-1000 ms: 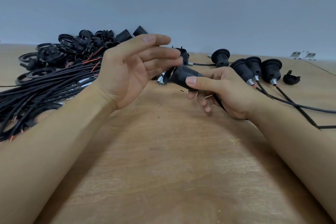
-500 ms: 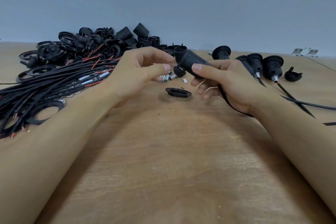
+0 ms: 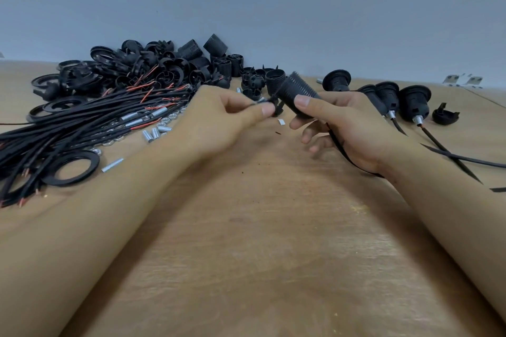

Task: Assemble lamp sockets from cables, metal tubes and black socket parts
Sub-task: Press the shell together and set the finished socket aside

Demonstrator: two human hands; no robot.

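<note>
The threaded socket shell (image 3: 297,97) sits in the right hand (image 3: 347,128), held just above the middle of the surface (image 3: 246,241) with the thumb across its ribbed side and the other fingers curled loosely under it. A black cable (image 3: 346,153) runs out from under that hand and back along the wrist. The left hand (image 3: 219,120) is closed in a pinch, thumb against fingertips, on a small black part (image 3: 273,107) that touches the lower end of the shell; what exactly the part is I cannot tell, as it is blurred and half hidden.

To the left lies a bundle of black cables (image 3: 82,128) with red wire ends, with metal tubes (image 3: 153,133) and nuts scattered just beside it, and a flat black ring (image 3: 69,169) near the left forearm. Behind them is a heap of loose socket parts (image 3: 153,68). To the right stand finished sockets (image 3: 410,101) with their cables trailing off, and a loose black cap (image 3: 445,116) beside them.

The likely trouble here is misalignment: if the small part meets the shell at a tilt, it may jam or cross its thread. The pinch is slight, so the part could also slip and drop among the loose pieces. A pull on the cable could drag the wire ends out of place.
</note>
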